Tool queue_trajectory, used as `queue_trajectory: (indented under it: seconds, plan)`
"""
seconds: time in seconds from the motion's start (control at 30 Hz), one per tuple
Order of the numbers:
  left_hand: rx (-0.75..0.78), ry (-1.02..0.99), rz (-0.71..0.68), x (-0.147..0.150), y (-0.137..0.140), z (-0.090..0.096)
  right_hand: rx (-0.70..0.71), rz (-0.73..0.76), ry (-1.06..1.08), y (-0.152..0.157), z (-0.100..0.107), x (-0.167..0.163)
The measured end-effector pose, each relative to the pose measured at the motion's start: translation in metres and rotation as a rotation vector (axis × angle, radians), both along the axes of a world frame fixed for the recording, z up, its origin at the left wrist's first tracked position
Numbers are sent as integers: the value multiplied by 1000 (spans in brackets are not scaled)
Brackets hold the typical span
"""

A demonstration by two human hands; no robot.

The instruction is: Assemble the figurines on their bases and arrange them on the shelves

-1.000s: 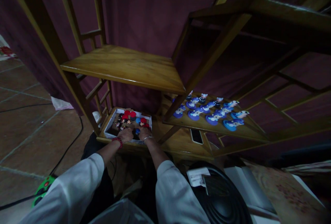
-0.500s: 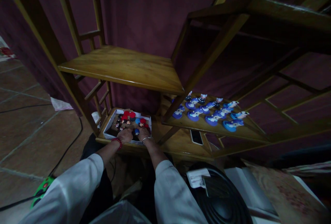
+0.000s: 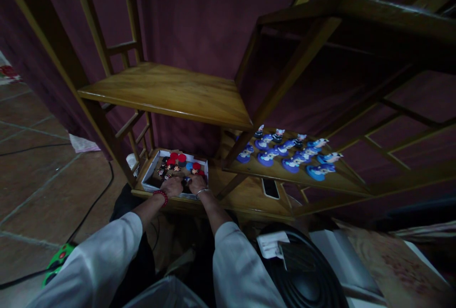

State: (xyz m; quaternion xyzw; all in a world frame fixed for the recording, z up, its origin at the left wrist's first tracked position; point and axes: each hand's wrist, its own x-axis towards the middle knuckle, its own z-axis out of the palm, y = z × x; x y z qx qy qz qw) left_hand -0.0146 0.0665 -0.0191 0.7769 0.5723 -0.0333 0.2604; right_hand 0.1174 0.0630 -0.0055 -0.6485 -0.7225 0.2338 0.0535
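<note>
Over the near side of a shallow white-walled box (image 3: 149, 188), my left hand (image 3: 172, 186) and my right hand (image 3: 197, 184) face each other with bent fingers. Between their fingertips is a small dark figurine (image 3: 185, 181) with a bit of blue and white; both hands appear closed on it, its details too small and dim to make out. Deeper in the box lie several small figurines with dark and red parts (image 3: 164, 172), red round bases (image 3: 182, 158) and a blue round piece (image 3: 189, 166).
On the shelf to the right stand several blue-and-white figurines (image 3: 268, 157). A phone (image 3: 270, 188) lies on the lower board. Above the box runs a wooden shelf (image 3: 171, 92). A black coiled hose (image 3: 309, 279) is at lower right, a green object with a cable (image 3: 59, 260) at lower left.
The figurine between my hands has turned: its round blue part faced me before, and now a darker side with some white shows. My hands stay nearly in place.
</note>
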Motion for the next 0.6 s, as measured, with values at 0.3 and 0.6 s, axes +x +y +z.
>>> queue_trajectory:
  seconds: [0.3,0.6]
  plan:
    - [39,-44,90,2,-5,9,30,-25,24,2,-8,2]
    - [79,-28,133,3,-10,20,26,-54,105,4,-12,5]
